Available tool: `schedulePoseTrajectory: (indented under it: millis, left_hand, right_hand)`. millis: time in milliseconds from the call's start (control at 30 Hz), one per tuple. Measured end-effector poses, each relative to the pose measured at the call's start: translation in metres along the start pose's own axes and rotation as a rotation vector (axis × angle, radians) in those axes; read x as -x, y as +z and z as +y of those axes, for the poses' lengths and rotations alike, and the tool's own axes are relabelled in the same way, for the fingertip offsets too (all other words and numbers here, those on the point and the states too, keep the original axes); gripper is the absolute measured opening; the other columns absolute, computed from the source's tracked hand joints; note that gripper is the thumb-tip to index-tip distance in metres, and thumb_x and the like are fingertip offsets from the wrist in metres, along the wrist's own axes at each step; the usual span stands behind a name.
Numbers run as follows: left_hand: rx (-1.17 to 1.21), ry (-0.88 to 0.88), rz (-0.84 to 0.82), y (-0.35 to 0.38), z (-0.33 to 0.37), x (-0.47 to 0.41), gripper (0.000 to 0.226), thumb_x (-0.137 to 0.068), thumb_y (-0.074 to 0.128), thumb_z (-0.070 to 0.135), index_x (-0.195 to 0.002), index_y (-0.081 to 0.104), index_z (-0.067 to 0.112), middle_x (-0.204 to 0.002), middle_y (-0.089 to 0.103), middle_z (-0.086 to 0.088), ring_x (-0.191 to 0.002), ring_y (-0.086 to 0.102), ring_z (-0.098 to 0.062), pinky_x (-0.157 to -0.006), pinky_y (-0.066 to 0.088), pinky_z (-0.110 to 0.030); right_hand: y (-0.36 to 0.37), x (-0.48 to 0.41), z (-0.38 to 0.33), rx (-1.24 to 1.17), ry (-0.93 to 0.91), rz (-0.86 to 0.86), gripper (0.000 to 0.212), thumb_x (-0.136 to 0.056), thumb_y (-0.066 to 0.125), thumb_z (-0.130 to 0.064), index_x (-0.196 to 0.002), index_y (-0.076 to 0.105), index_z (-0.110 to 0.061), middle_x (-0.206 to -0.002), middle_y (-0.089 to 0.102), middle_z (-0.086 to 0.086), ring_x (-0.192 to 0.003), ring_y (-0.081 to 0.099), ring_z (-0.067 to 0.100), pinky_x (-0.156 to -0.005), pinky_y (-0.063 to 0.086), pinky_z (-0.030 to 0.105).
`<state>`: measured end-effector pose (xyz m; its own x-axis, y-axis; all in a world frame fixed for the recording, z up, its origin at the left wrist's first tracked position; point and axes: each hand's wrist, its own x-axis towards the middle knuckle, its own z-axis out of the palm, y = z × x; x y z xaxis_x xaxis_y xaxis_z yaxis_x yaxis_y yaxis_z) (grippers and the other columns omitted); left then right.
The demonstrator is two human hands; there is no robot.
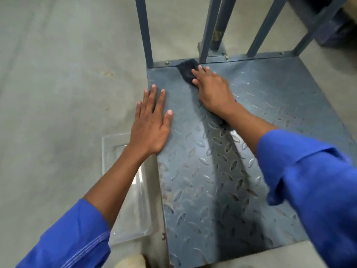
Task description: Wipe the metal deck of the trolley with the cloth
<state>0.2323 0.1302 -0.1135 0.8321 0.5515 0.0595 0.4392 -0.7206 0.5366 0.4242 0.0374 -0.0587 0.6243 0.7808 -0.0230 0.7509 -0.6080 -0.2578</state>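
**Cloth (pixel 187 71) at far edge of deck (pixel 212 180)**

Right hand (pixel 210 88) lies on the dark cloth, fingers straight, pressing it flat against the checker-plate deck. The cloth sits at the far edge, touching the foot of one grey bar (pixel 207 31). Part of the cloth trails back under the wrist. Left hand (pixel 152 120) rests palm down on the deck's left edge, fingers spread, holding nothing. Hands are apart, not touching. Both arms are in blue sleeves (pixel 309 171). A clear plastic tray (pixel 123 190) lies on the concrete floor (pixel 58 74) just beside the deck's left side.

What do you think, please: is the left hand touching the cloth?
Apart: the head view shows bare deck between the left hand and the cloth.
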Motion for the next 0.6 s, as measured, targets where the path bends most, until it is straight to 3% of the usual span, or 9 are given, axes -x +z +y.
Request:
schedulePoseTrajectory:
  millis: [133, 233, 333, 500, 600]
  left_hand:
    - [0.012, 0.0, 0.01, 0.001, 0.002, -0.001, 0.07, -0.108, 0.022, 0.05, -0.172, 0.011, 0.024, -0.18, -0.009, 0.002, -0.166, -0.012, -0.018, -0.135, -0.004, -0.044]
    - [0.029, -0.007, 0.019, 0.003, 0.0, -0.001, 0.07, -0.108, 0.024, 0.048, -0.172, 0.011, 0.023, -0.18, -0.008, 0.003, -0.166, -0.012, -0.017, -0.134, -0.005, -0.042]
    - [0.034, -0.015, 0.031, 0.004, 0.002, -0.001, 0.071, -0.108, 0.026, 0.046, -0.172, 0.01, 0.02, -0.18, -0.007, 0.003, -0.166, -0.011, -0.016, -0.134, -0.005, -0.041]
    - [0.04, -0.024, 0.055, 0.006, 0.002, 0.0, 0.072, -0.108, 0.028, 0.044, -0.171, 0.012, 0.012, -0.18, -0.006, 0.001, -0.166, -0.01, -0.018, -0.135, -0.002, -0.044]
    - [0.039, -0.027, 0.062, 0.008, 0.002, 0.0, 0.072, -0.109, 0.027, 0.044, -0.172, 0.009, 0.014, -0.18, -0.007, 0.001, -0.166, -0.011, -0.018, -0.135, -0.003, -0.043]
  right_hand:
    - [-0.006, -0.01, -0.014, -0.001, -0.366, -0.098, 0.045, -0.111, 0.045, -0.019, -0.156, 0.047, -0.02, -0.167, 0.037, 0.006, -0.157, 0.029, 0.027, -0.13, 0.023, 0.04]
    - [-0.016, -0.024, 0.004, -0.022, -0.277, 0.038, 0.046, -0.111, 0.046, -0.016, -0.157, 0.047, -0.018, -0.167, 0.036, 0.007, -0.158, 0.027, 0.026, -0.13, 0.018, 0.035]
    - [-0.007, -0.022, 0.008, -0.017, -0.282, -0.028, 0.048, -0.111, 0.045, -0.017, -0.159, 0.043, -0.017, -0.169, 0.033, 0.007, -0.159, 0.025, 0.028, -0.13, 0.021, 0.043]
    - [-0.008, 0.022, 0.003, -0.122, -0.583, -0.182, 0.045, -0.11, 0.049, -0.019, -0.155, 0.05, -0.02, -0.165, 0.04, -0.001, -0.156, 0.027, 0.013, -0.129, 0.017, 0.023]
    - [-0.024, 0.015, 0.014, -0.184, -0.431, -0.062, 0.046, -0.11, 0.049, -0.015, -0.156, 0.049, -0.019, -0.166, 0.037, 0.0, -0.154, 0.024, 0.006, -0.121, 0.012, 0.006]
